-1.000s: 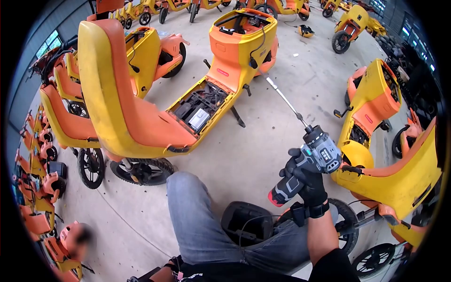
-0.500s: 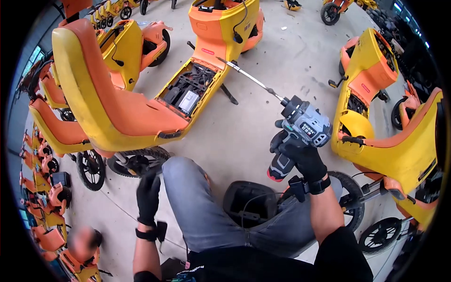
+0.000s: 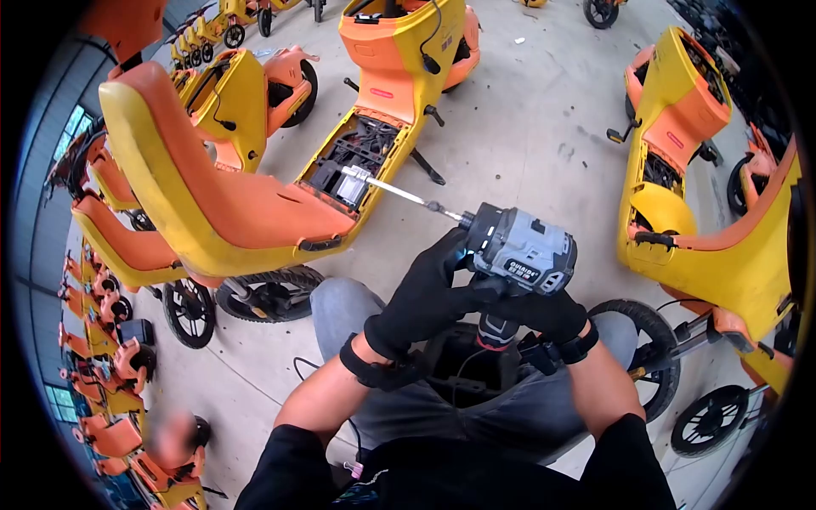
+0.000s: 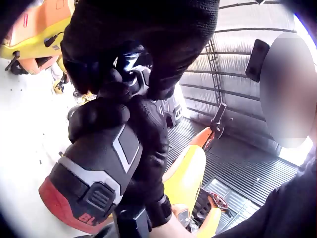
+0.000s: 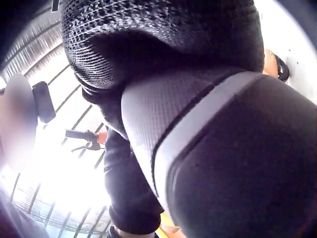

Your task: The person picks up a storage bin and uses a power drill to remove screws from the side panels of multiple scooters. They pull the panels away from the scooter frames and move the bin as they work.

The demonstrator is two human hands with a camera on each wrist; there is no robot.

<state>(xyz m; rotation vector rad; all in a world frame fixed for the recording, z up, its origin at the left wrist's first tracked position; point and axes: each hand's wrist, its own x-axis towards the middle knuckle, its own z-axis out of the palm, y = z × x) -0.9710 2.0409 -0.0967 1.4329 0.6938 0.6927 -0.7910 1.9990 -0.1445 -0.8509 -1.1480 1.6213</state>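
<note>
A grey cordless drill (image 3: 523, 248) with a long silver bit (image 3: 404, 195) sits over the lap in the head view, its bit pointing up and left. Gripping its handle is my gloved right hand (image 3: 548, 314); the red-bottomed battery end (image 4: 74, 198) sticks out below in the left wrist view. My gloved left hand (image 3: 425, 289) holds the drill's left side near the chuck, thumb and fingers curled at the body. The bit's tip overlaps a silver box (image 3: 350, 189) in the open floor compartment of a yellow-and-orange scooter (image 3: 204, 170).
Another yellow-and-orange scooter (image 3: 671, 136) stands at the right, with a front wheel (image 3: 646, 348) near the right knee. A dark open bin (image 3: 463, 361) lies between the legs. Rows of scooters (image 3: 110, 314) line the left, and a blurred person (image 3: 177, 442) is there too.
My left hand has come up from beside the left leg onto the drill. The drill has moved left and lower, and its bit has swung to point more to the left.
</note>
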